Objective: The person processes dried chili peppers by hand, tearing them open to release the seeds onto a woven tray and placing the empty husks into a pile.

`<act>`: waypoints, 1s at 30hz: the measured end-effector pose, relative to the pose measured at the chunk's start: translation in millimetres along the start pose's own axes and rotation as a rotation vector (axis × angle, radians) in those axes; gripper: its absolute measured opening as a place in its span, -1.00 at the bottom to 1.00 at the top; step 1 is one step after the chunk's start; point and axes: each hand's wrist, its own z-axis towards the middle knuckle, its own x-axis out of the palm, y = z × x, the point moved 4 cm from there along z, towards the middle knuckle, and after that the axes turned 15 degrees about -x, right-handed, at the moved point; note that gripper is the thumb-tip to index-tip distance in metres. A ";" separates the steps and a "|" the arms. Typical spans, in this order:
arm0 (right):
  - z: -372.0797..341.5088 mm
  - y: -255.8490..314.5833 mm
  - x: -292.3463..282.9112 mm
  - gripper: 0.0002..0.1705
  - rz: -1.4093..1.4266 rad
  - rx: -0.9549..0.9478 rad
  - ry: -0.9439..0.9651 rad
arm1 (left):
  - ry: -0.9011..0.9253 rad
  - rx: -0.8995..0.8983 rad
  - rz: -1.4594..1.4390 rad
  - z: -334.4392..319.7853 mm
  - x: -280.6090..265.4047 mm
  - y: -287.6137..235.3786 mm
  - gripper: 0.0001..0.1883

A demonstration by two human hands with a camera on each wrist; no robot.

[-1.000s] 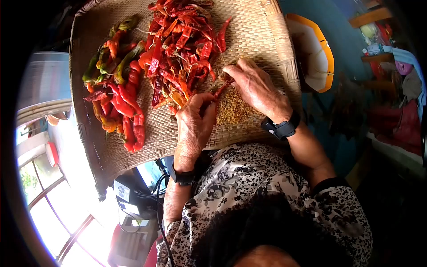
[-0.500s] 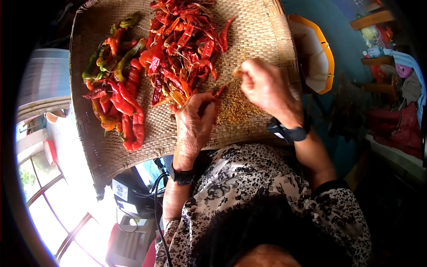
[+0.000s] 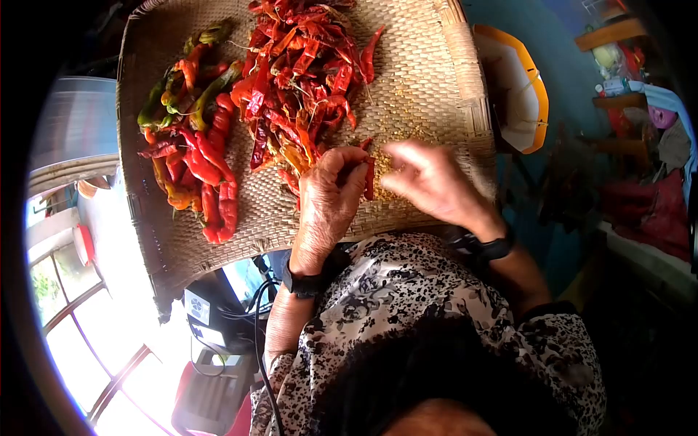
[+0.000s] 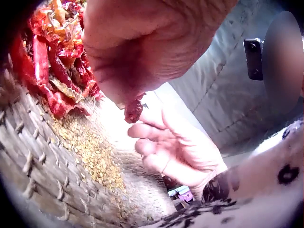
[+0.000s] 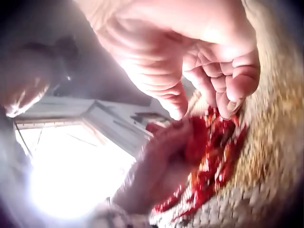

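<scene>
The left hand (image 3: pixel 325 200) pinches a dark red dried pepper piece (image 3: pixel 369 179) between thumb and fingers; in the left wrist view its red tip (image 4: pixel 134 111) sticks out below that hand. Just right of it, slightly blurred, is the right hand (image 3: pixel 440 185), its fingers parted and nothing seen between them in the right wrist view, where the hand (image 5: pixel 190 57) hangs over the tray. Dried red peppers (image 3: pixel 305 80) lie in a heap beyond the left hand. Yellow seeds (image 4: pixel 95 156) are scattered on the woven tray (image 3: pixel 414 43) beneath and beside the hands.
Fresher red and green peppers (image 3: pixel 200 156) form a second pile at the tray's left. An orange-rimmed white container (image 3: pixel 538 94) stands off the tray's right edge. Cables (image 3: pixel 256 312) hang below its near edge, left of the person's patterned clothing.
The right hand has drawn back from the pepper, moved up and right with a small piece, then come down toward the left hand with its fingers spread. The left hand has shifted slightly right.
</scene>
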 end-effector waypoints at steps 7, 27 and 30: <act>8.1 -6.7 10.7 -0.80 0.185 0.128 0.148 | -0.054 0.001 0.039 0.8 -11.1 2.3 -0.85; 9.4 1.3 28.1 -0.72 -0.197 -0.001 0.075 | -0.146 0.049 0.229 12.9 -9.6 -5.0 -0.83; 15.1 6.1 33.4 -0.75 -0.074 0.066 0.107 | -0.029 -0.113 0.036 10.0 -12.2 -0.4 -0.81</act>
